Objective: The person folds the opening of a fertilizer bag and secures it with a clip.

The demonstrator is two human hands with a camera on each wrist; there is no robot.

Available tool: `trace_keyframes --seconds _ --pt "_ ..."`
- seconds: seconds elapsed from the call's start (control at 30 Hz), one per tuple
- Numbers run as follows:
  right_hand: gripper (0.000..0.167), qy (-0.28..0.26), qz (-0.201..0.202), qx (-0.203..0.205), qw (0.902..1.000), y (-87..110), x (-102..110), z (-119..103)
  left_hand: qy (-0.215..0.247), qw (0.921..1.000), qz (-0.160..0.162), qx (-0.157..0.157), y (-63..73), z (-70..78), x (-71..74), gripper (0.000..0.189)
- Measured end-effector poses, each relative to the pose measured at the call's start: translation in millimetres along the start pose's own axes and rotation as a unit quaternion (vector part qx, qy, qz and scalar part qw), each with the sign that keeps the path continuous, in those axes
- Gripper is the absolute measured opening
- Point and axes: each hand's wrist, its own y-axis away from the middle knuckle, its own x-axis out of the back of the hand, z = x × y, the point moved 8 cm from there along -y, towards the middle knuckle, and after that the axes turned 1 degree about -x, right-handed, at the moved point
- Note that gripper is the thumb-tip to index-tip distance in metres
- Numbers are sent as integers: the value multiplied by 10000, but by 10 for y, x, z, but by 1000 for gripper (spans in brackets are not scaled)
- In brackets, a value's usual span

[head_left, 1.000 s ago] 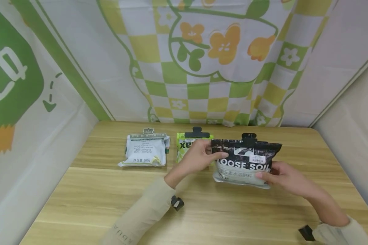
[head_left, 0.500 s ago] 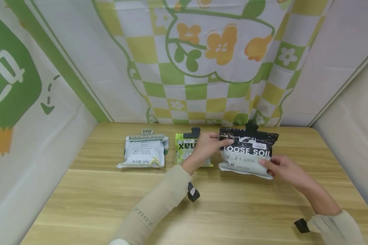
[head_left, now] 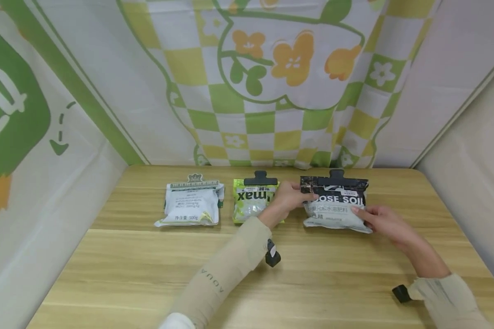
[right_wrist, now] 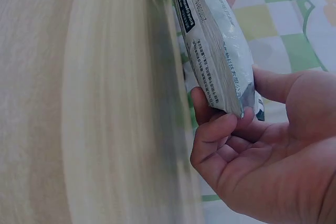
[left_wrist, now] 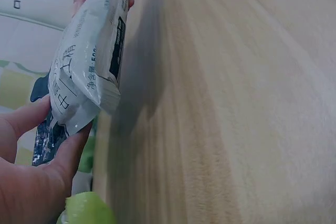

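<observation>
A black and white bag labelled "LOOSE SOIL" (head_left: 333, 212) is held between both hands near the back right of the table. Across its top sits a black clip (head_left: 336, 177). My left hand (head_left: 289, 198) pinches its upper left side, thumb in front. The right hand (head_left: 389, 224) grips the lower right edge, with fingers curled behind, as the right wrist view shows. In both wrist views the bag (left_wrist: 86, 51) is seen edge-on, its bottom close over the wood. Just left of my left hand lies a green bag (head_left: 247, 203) with a black clip (head_left: 261, 178).
A white bag (head_left: 191, 205) with a piano-patterned clip (head_left: 195, 181) lies further left in the same row. Behind the wooden table (head_left: 169, 269) hangs a checked, flowered curtain (head_left: 263, 128). Pale fabric walls stand at both sides.
Both hands have carried the black and white bag back toward the table's rear and lowered it, into line with the other bags. More of the green bag shows now.
</observation>
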Motion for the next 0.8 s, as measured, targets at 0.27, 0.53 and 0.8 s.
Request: trace_keyframes --seconds 0.27,0.53,0.8 --pt "54 135 -166 -208 9996 -88 -87 69 -392 9991 86 136 -42 -66 -6 55" --pt "56 25 -299 -437 9986 -132 -148 71 -1263 9913 253 272 -34 -61 3 101" --pt "55 149 -274 -469 9984 -140 -147 70 -1952 9802 261 220 -8 -34 -63 99"
